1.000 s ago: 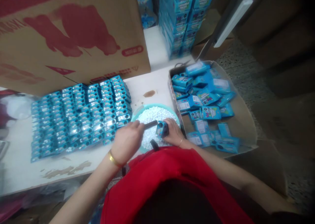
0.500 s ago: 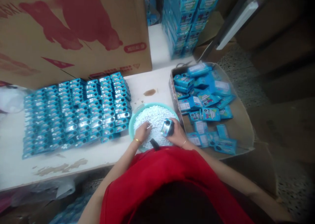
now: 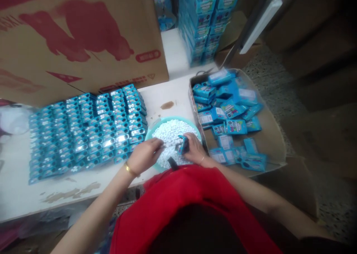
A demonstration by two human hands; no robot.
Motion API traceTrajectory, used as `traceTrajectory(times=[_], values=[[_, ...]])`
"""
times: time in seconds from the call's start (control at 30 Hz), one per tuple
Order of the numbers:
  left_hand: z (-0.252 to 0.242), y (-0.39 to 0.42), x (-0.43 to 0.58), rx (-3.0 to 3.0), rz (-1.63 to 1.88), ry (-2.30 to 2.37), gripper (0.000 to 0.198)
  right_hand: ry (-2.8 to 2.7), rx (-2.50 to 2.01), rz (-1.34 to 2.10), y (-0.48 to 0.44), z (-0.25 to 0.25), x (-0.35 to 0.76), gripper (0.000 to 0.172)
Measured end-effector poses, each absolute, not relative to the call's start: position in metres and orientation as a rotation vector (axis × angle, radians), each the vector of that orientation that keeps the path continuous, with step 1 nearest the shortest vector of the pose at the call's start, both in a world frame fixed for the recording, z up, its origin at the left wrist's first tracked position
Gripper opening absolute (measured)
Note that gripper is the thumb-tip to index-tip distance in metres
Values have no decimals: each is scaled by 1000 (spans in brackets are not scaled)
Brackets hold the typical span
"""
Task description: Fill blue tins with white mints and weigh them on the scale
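Observation:
A turquoise bowl (image 3: 148, 133) full of small white pellets (image 3: 173, 128) stands in front of me. My right hand (image 3: 194, 150) is closed around a small blue box (image 3: 183, 145), tilted over the right part of the bowl. My left hand (image 3: 145, 154), with a gold bracelet at the wrist, is at the bowl's left side. Its fingers are pinched together over the pellets, and what they hold, if anything, I cannot make out. To the left, several rows of blue boxes (image 3: 89, 131) stand packed together, each with a dark round spot on its top.
On the right, an open cardboard box (image 3: 272, 142) holds many loose blue packs (image 3: 235, 127). A large printed carton (image 3: 111, 27) stands behind the rows. Wrapped stacks of blue boxes (image 3: 199, 27) rise at the back of the white table (image 3: 156, 97).
My left hand has moved out of the pellets, left and toward the bowl's rim. The blue box in my right hand has turned and shifted slightly left.

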State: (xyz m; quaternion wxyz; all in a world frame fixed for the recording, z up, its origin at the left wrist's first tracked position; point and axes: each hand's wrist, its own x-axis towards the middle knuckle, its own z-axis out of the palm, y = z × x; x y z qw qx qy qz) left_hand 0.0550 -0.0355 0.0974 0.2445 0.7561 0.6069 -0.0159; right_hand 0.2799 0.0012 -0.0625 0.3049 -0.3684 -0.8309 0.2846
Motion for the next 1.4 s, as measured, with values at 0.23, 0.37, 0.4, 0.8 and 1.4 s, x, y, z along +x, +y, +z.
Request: traceTrajectory(times=[0.23, 0.37, 0.4, 0.8, 1.4], values=[[153, -23, 111, 2244, -603, 1740, 22, -2203, -939, 746, 1, -65, 278, 80], [138, -26, 89, 2194, -479, 1864, 19, -2176, -955, 776, 1, -66, 282, 81], [123, -28, 77, 2132, -433, 1920, 19, -2164, -969, 783, 1, -66, 283, 81], [-62, -47, 78, 1788, 72, 1923, 24, -2098, -1150, 894, -4, -61, 288, 81], [101, -35, 64, 2089, -142, 1697, 19, -2175, -975, 764, 1, -62, 275, 76]])
